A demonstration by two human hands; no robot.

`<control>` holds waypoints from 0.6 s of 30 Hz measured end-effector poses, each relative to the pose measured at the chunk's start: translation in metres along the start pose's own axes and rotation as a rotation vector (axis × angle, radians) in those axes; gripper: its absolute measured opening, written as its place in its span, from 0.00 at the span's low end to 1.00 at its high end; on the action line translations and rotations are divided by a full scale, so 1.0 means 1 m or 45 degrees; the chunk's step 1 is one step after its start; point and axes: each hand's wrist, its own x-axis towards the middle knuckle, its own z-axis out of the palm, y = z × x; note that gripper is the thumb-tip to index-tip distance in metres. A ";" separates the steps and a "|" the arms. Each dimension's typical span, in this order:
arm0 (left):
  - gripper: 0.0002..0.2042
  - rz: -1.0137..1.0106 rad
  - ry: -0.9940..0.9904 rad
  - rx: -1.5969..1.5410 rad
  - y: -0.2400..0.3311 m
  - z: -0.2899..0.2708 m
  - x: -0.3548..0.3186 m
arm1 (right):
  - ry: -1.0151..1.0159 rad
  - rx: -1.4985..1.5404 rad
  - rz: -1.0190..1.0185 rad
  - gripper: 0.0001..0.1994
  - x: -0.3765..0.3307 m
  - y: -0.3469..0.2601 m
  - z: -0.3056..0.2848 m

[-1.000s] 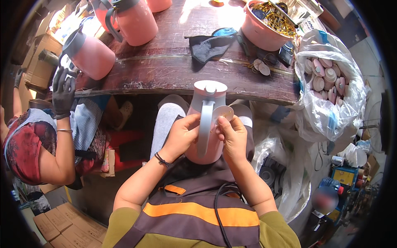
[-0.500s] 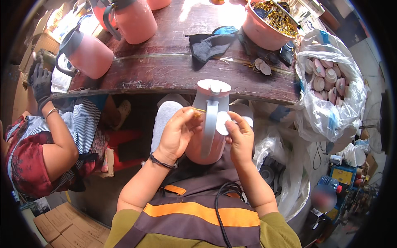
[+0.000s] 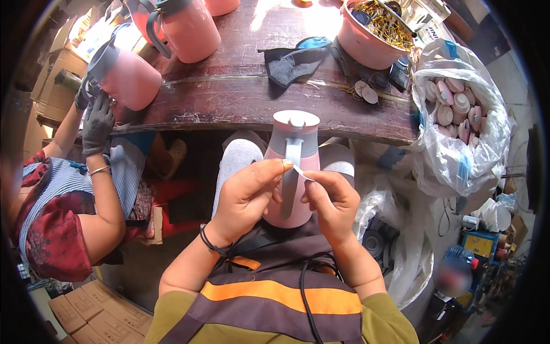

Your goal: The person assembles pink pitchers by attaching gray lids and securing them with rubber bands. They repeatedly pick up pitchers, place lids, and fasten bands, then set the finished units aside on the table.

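Note:
A pink and grey jug [image 3: 281,202] with a white lid [image 3: 296,119] stands upright between my knees, its grey handle facing me. In front of that handle, my right hand [image 3: 332,198] pinches a thin white round tag [image 3: 302,173] between thumb and forefinger, seen nearly edge-on. The tag's upper end meets the fingertips of my left hand [image 3: 247,194], which are pressed together with a trace of yellow string [image 3: 287,163] at them. How the string runs there is too small to tell.
Pink jugs [image 3: 192,34] stand on the wooden table [image 3: 217,106]. At its right are a pink tub [image 3: 366,49] of yellow strings, loose round tags [image 3: 365,92] and a plastic bag [image 3: 427,157] of lids. To my left, a person's gloved hands [image 3: 98,123] are at another jug [image 3: 134,80].
My hands have come together in front of the handle, and the tag has turned from face-on to nearly edge-on. The person's gloved hands have moved right to the jug there.

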 end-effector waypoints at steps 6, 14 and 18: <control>0.23 0.118 0.187 0.051 -0.006 0.013 0.000 | -0.029 -0.005 0.051 0.08 0.004 -0.005 0.001; 0.15 0.466 0.175 0.959 0.012 0.002 0.024 | -0.092 0.124 0.092 0.21 0.016 0.018 0.009; 0.17 -0.007 0.036 0.484 0.004 0.001 0.029 | -0.337 0.546 0.428 0.24 0.005 0.032 0.019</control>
